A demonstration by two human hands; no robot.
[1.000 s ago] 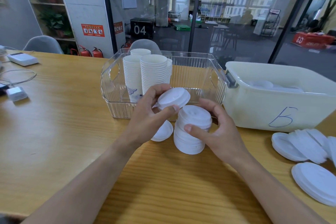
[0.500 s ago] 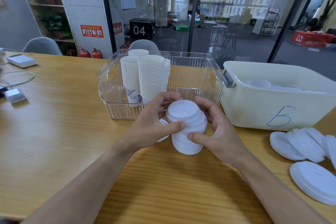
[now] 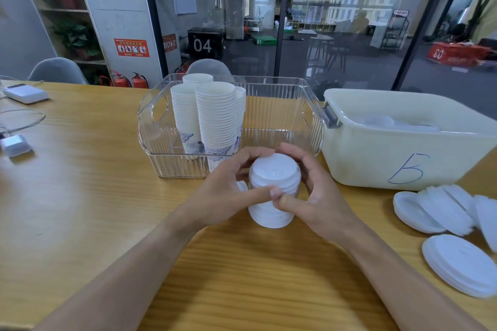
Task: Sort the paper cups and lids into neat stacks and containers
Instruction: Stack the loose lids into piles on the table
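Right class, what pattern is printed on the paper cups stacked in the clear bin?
A blue decorative print near the base of the white paper cups, seen in the head view.

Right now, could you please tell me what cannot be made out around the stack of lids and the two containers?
- Stack of lids, head view: its count; the left hand and right hand cover its sides.
- Loose lid: mostly hidden behind the left hand.
- Cream bin: the opaque wall hides most of the contents; only pale shapes show at the rim.
- Lids at the right: cut off by the frame edge.
- Clear bin: cup stacks overlap, rear ones partly hidden.
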